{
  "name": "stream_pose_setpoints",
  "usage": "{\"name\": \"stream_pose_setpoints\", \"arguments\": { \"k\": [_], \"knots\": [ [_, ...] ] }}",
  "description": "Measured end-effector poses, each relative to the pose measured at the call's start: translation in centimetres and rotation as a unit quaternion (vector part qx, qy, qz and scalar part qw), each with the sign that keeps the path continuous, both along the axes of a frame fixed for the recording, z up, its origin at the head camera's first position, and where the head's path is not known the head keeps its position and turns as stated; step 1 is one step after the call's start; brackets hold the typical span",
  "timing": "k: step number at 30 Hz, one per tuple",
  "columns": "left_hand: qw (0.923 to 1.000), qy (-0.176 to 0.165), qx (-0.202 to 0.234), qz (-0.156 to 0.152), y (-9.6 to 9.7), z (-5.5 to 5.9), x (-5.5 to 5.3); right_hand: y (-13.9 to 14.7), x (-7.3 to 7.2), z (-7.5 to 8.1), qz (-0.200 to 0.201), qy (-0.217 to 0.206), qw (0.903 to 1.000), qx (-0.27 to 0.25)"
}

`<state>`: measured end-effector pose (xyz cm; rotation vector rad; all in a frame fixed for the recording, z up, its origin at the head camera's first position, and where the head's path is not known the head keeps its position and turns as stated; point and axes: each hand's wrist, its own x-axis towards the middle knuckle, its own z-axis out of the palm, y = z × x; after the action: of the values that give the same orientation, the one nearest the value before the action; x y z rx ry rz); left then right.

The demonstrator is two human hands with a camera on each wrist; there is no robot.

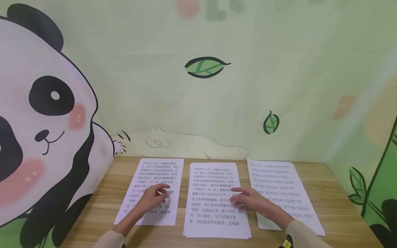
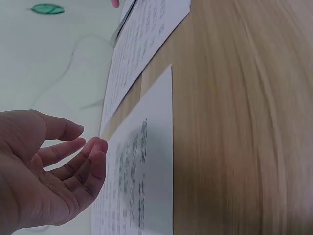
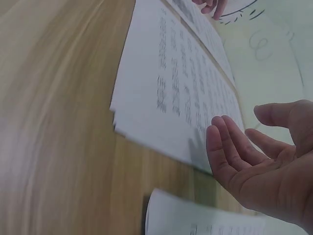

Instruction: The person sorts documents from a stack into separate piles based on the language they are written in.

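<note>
The step seemed a reach: your left hand (image 1: 153,198) hovered over the sheet (image 1: 155,176) left of the middle stack (image 1: 212,205), your right hand (image 1: 255,202) over that stack's right edge, both loosely spread and gripping nothing, and any grip likely called for lowering them.

Soft light leaves the left sheet (image 2: 159,161) faintly shadowed, and its wrist-view print (image 2: 143,142) seems blurred.

Through my feed I see a decorated booth or nook, in what building I cannot tell: a green wall covering (image 1: 149,86) with a cartoon panda (image 1: 59,119) and leaves (image 1: 207,67) backs the wood-grained surface's far edge, and printed pages (image 1: 214,203) suggest desk work.
</note>
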<state>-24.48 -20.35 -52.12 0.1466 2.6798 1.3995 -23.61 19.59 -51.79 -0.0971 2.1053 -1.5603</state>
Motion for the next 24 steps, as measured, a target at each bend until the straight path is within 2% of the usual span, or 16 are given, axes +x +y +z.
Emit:
{"name": "stream_pose_setpoints", "arguments": {
  "k": [3,9,11,14,16,20,24],
  "knots": [
    [0.9993,0.008,-0.020,-0.031,1.1,-0.2,0.2,1.7,0.5,-0.1,0.003,-0.003,1.0000,0.000],
    [0.9933,0.022,-0.035,-0.108,2.9,-0.7,0.3,4.2,1.4,-0.2,0.017,-0.011,0.9989,-0.042],
    [0.9893,0.045,-0.043,-0.132,3.3,-0.8,0.3,4.6,1.3,-0.3,0.022,-0.017,0.9982,-0.053],
    [0.9791,0.099,-0.069,-0.164,4.0,-1.1,0.2,4.7,1.2,-0.5,0.020,-0.026,0.9980,-0.054],
    [0.9745,0.118,-0.092,-0.167,4.5,-1.1,0.3,4.6,1.2,-0.7,0.015,-0.034,0.9980,-0.052],
    [0.9712,0.120,-0.132,-0.158,5.4,-1.1,0.7,4.2,1.2,-1.2,0.009,-0.044,0.9977,-0.050],
    [0.9689,0.132,-0.132,-0.163,5.6,-1.7,0.6,3.8,1.2,-1.5,0.011,-0.047,0.9977,-0.048]
  ]
}}
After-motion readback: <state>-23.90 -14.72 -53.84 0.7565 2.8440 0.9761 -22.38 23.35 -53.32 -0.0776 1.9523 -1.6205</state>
